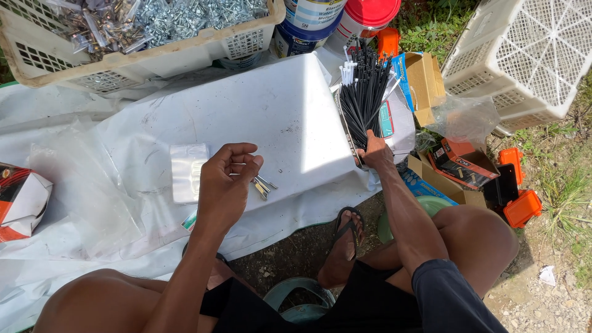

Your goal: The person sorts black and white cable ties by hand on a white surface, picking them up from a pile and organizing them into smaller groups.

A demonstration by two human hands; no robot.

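- Left hand raised over the white sheet, grip curled loosely, thumb and fingertips close together around a few small metal fasteners that poke out just to its right; hard to tell whether pinched or only cradled.
- Right hand closed in a firm grip on the lower end of a bundle of black cable ties, which fans upward and away from the grip, a few white ties among the tips.
- Judging by the layout: a small count of fasteners already gathered in the left grip, ties being fetched by the right; no filled bag in view, so most of the work looks undone.
- Just left of the left grip, touching the sheet: a small stack of clear plastic bags, apparently empty.
- Far above the left grip: a cream slotted crate heaped with silver screws and fittings, some in clear packets.
- Beyond the ties: paint tubs, one with a red lid, contents hidden.
- Right of the right grip: open cardboard boxes, a crumpled clear bag, small orange cases; contents unclear.
- Further right: an upturned cream crate on grass, nothing seen inside.
- Far left of the left grip: a white and orange carton, closed.
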